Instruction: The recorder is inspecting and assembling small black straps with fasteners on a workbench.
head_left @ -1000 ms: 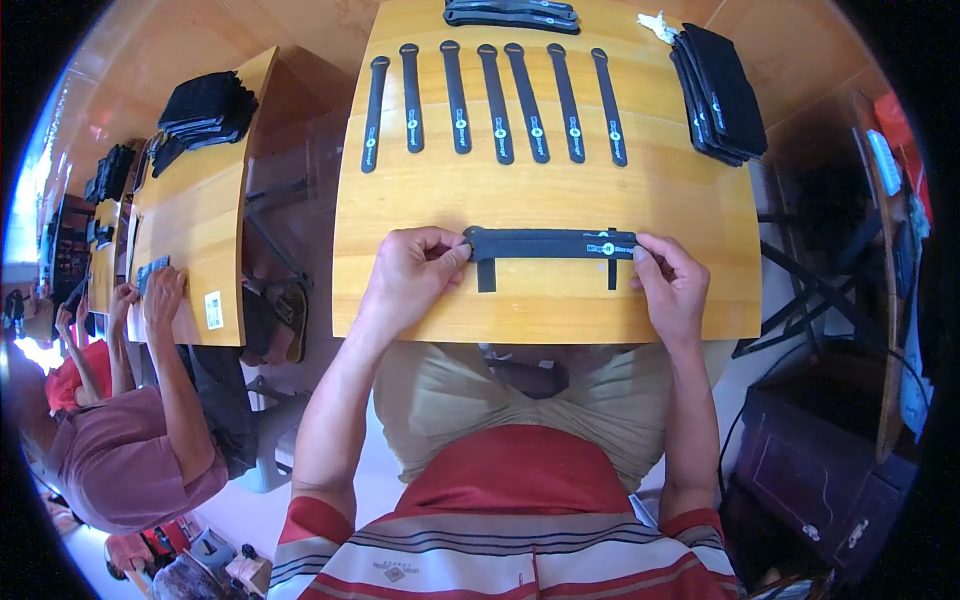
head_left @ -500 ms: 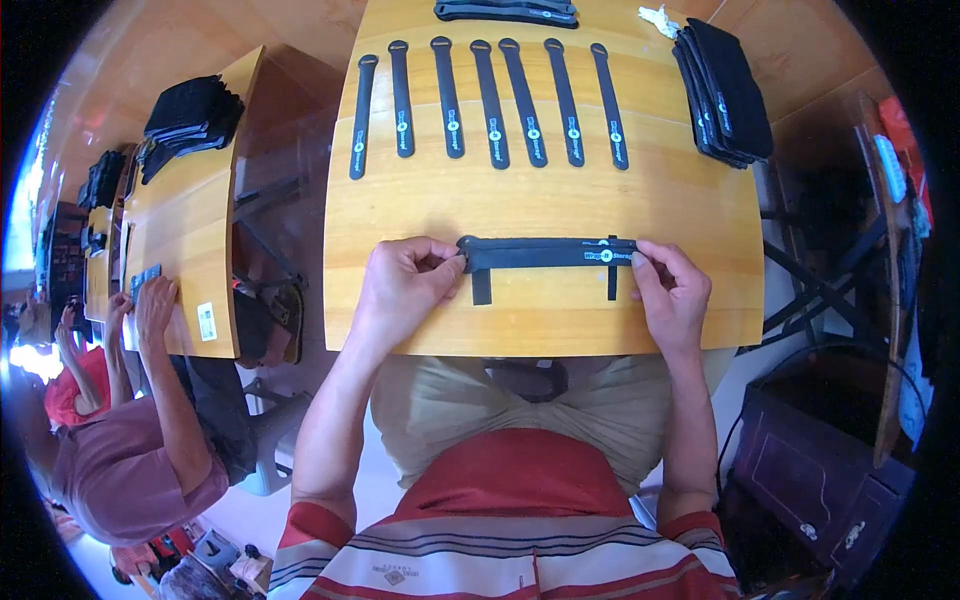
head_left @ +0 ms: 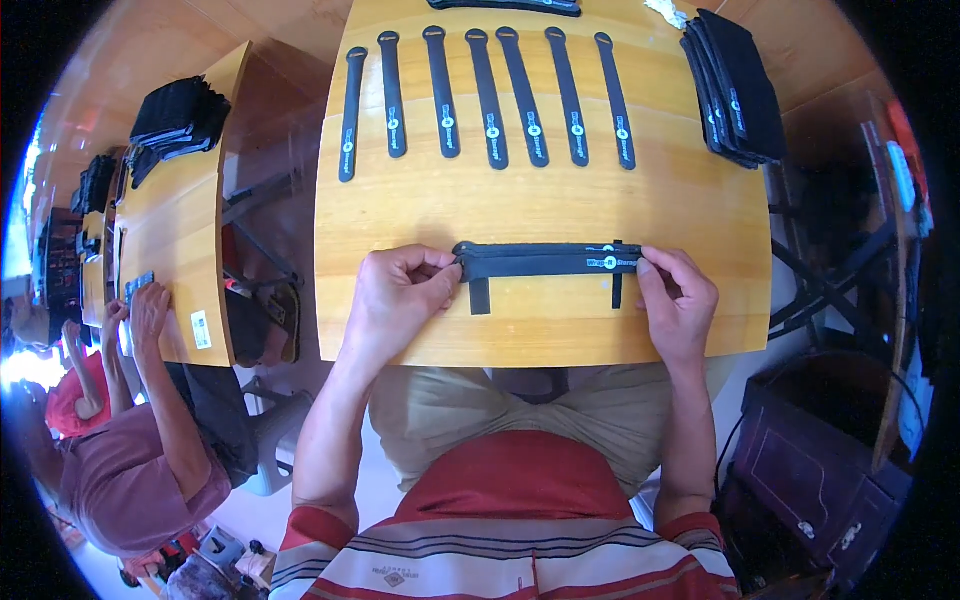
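Both hands are down on the wooden desk (head_left: 400, 200) now, right at its near edge. Between them lies a bundle of black straps (head_left: 545, 261), stretched flat and running side to side along that near edge. The left hand (head_left: 398, 300) has its grip closed on the bundle's left end, thumb and fingertips pinched together on it. The right hand (head_left: 680, 305) presses its fingers onto the bundle's right end, close to a small round white label; whether that grip is pinching the end or only pressing it flat, I can't tell from here. Two short black tabs hang off the bundle toward the person.

Farther back on the desk, a row of seven single black straps (head_left: 488, 95) lies spread out, well apart from the bundle. At the desk's far right corner sits a stack of black straps (head_left: 738, 85). Off past the desk's left side, another person's hand (head_left: 150, 310) rests on a neighbouring desk (head_left: 185, 240).
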Motion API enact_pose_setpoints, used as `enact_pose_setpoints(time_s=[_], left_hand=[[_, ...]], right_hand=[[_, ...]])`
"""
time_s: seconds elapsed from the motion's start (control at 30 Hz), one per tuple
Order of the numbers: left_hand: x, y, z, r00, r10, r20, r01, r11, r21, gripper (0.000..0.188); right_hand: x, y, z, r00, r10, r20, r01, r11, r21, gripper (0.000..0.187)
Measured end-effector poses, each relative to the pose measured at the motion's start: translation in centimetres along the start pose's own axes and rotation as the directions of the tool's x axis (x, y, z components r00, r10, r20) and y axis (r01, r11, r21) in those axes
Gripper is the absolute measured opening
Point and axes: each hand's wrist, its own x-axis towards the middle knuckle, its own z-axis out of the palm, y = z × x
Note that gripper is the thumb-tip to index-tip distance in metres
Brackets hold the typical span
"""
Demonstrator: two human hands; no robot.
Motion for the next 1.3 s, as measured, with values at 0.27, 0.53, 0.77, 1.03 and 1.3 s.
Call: enact_pose_setpoints(time_s=[0.27, 0.53, 0.77, 1.03, 1.3], left_hand=[[-0.04, -0.07, -0.1, 1.0, -0.003, 0.013, 0.003, 1.0, -0.004, 0.012], [-0.03, -0.39, -0.22, 1.0, 0.013, 0.017, -0.013, 1.0, 0.0, 0.013], [0.02, -0.65, -0.21, 1.0, 0.025, 0.014, -0.025, 1.0, 0.004, 0.012], [0.03, -0.61, -0.07, 0.999, 0.04, 0.014, -0.04, 0.999, 0.011, 0.011], [-0.03, -0.56, 0.02, 1.0, 0.01, -0.017, -0.009, 0.999, 0.033, 0.01]], right_hand=[[0.05, -0.19, -0.24, 1.0, -0.008, 0.015, 0.009, 0.994, -0.108, 0.014], [-0.01, 0.18, -0.07, 0.999, -0.033, 0.005, 0.033, 0.993, -0.112, 0.013], [-0.06, 0.3, 0.03, 0.999, -0.044, -0.005, 0.043, 0.992, -0.122, 0.012], [-0.04, 0.26, -0.09, 0.998, -0.055, -0.006, 0.054, 0.989, -0.137, 0.013], [-0.23, 0.47, 0.32, 0.999, -0.01, -0.037, 0.007, 0.995, -0.099, 0.013]])
